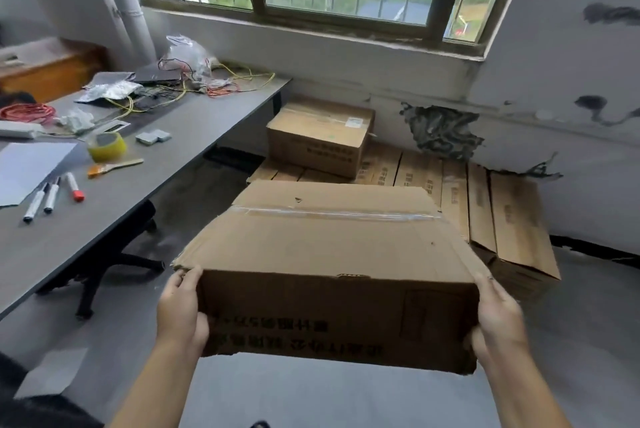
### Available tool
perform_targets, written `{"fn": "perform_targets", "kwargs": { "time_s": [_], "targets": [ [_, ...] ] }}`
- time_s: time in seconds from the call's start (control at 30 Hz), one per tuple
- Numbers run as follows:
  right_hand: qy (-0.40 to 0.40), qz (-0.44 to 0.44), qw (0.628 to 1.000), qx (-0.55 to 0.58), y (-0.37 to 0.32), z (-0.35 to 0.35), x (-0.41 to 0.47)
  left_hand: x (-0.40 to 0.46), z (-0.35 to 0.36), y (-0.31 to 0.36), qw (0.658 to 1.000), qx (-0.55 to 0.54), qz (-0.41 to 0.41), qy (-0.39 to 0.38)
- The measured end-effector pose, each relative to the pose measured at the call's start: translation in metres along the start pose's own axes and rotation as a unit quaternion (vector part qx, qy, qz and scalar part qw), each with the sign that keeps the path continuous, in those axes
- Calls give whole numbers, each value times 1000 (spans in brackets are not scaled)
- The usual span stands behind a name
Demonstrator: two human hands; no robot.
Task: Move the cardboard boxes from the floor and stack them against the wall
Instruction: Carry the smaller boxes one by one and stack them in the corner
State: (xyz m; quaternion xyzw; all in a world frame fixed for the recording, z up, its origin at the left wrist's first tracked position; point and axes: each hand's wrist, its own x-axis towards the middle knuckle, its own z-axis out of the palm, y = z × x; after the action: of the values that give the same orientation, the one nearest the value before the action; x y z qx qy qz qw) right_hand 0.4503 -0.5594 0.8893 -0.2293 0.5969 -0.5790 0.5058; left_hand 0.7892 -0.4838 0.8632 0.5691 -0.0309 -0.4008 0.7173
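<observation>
Currently we hold the cardboard box [332, 268] clear of the floor, left hand [180, 310] and right hand [498, 317] each gripping an end, in the carry step toward the stacked boxes [450, 182] under the window wall [433, 88]. Next we judge it needs lifting and level placement beside the upper box [318, 137]. Printing on its near face appears inverted and unreadable.

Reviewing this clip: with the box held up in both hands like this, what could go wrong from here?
1. Both hands, left and right, hold the box only at its end faces, nothing underneath; the grip may slip.
2. The box's near bottom edge looks ragged and its corners crushed, so the cardboard might give way.
3. The carried box hides much of the stack and part of the floor ahead, so placement could be misjudged, or it may clip the table.
</observation>
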Motion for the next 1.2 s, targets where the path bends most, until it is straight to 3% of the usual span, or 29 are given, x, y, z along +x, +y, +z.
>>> {"fn": "perform_targets", "kwargs": {
  "time_s": [0.5,1.03,1.2],
  "targets": [
    [36,-47,998,9,-15,305,218,335,203,118,999,35,36,-1],
    [44,-84,994,60,-81,478,493,567,465,124,998,-13,44,-53],
    [16,-48,998,23,-53,514,556,641,502,101,999,17,29,-35]
  ]
}}
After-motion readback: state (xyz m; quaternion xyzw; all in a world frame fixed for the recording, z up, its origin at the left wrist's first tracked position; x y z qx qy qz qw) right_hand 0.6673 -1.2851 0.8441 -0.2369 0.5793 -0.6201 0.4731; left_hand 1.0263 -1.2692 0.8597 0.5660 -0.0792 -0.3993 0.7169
